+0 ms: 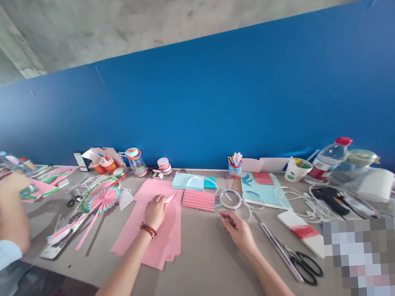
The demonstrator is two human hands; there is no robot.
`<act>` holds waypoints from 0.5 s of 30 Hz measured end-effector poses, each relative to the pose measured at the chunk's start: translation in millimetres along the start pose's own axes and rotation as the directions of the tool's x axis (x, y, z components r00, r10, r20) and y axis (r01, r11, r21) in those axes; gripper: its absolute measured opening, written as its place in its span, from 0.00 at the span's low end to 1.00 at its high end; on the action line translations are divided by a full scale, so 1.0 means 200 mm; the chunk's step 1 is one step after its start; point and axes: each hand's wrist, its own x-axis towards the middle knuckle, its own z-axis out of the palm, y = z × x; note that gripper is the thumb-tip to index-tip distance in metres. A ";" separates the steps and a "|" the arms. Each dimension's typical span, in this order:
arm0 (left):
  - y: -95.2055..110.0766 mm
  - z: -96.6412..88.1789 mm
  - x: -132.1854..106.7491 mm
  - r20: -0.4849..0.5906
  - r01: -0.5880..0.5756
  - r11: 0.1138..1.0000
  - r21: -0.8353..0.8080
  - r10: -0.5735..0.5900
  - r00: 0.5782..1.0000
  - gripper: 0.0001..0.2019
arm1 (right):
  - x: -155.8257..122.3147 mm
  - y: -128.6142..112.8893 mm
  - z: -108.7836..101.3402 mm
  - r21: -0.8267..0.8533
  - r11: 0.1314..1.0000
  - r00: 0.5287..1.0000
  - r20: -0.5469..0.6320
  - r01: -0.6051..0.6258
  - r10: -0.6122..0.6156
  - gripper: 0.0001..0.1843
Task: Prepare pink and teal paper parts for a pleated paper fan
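My left hand (155,210) rests on a stack of pink paper sheets (156,232), fingers curled around what looks like a small pink piece at their tips. A beaded bracelet (148,229) circles that wrist. My right hand (236,228) lies on the bare grey table (205,255) with its fingers pinched together near a ring of white tape (230,199); I cannot make out anything in them. A pleated pink paper (198,199) lies between the two hands, just beyond them.
A round pink-and-green paper fan (99,199) lies left of the sheets. Black scissors (305,266) and a ruler (281,251) lie to the right, with white cables (299,199), a glue gun (329,197) and a water bottle (330,156). Another person's hands (9,188) work at the far left. A blue wall (214,101) backs the table.
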 end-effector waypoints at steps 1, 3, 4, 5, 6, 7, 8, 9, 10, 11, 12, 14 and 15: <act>-0.01 -0.01 0.01 -0.011 0.016 1.000 -0.007 -0.017 1.000 0.13 | 0.00 0.00 0.00 0.009 1.000 1.000 -0.006 0.000 0.000 0.20; -0.05 -0.06 0.03 -0.050 0.065 0.998 -0.025 -0.066 0.997 0.12 | 0.00 -0.01 0.00 0.038 0.999 1.000 -0.016 0.002 -0.001 0.20; -0.08 -0.10 0.04 -0.082 0.099 0.994 -0.036 -0.102 0.991 0.12 | 0.00 -0.01 0.00 0.053 0.999 1.000 -0.021 0.004 -0.003 0.21; -0.11 -0.14 0.05 -0.123 0.137 0.989 -0.049 -0.142 0.982 0.11 | 0.00 -0.02 0.00 0.064 0.998 1.000 -0.026 0.007 -0.006 0.21; -0.15 -0.20 0.06 -0.170 0.179 0.982 -0.065 -0.187 0.967 0.12 | 0.00 -0.02 -0.01 0.072 0.997 0.999 -0.031 0.011 -0.009 0.21; -0.19 -0.25 0.07 -0.223 0.218 0.972 -0.085 -0.232 0.947 0.12 | 0.00 -0.03 0.00 0.077 0.997 0.999 -0.035 0.014 -0.011 0.21; -0.23 -0.31 0.08 -0.278 0.252 0.962 -0.106 -0.272 0.921 0.13 | 0.00 -0.03 0.00 0.082 0.997 0.999 -0.040 0.016 -0.013 0.21; -0.26 -0.37 0.08 -0.338 0.279 0.951 -0.130 -0.307 0.890 0.14 | 0.00 -0.03 0.00 0.087 0.996 0.999 -0.044 0.017 -0.014 0.21; -0.28 -0.42 0.07 -0.389 0.297 0.943 -0.153 -0.333 0.859 0.15 | 0.00 -0.03 0.00 0.092 0.996 0.999 -0.049 0.018 -0.014 0.21; -0.28 -0.47 0.06 -0.438 0.308 0.935 -0.174 -0.353 0.827 0.16 | 0.00 -0.03 0.00 0.097 0.995 0.998 -0.055 0.019 -0.013 0.21; -0.27 -0.51 0.04 -0.477 0.309 0.932 -0.191 -0.363 0.800 0.18 | 0.00 -0.03 0.01 0.101 0.995 0.998 -0.062 0.019 -0.013 0.21; -0.20 -0.57 -0.01 -0.524 0.263 0.941 -0.211 -0.336 0.783 0.17 | 0.00 -0.06 0.00 0.107 0.994 0.997 -0.077 0.021 -0.012 0.21; -0.15 -0.59 -0.04 -0.560 0.163 0.962 -0.220 -0.261 0.786 0.16 | 0.00 -0.08 0.00 0.107 0.994 0.996 -0.086 0.027 -0.017 0.21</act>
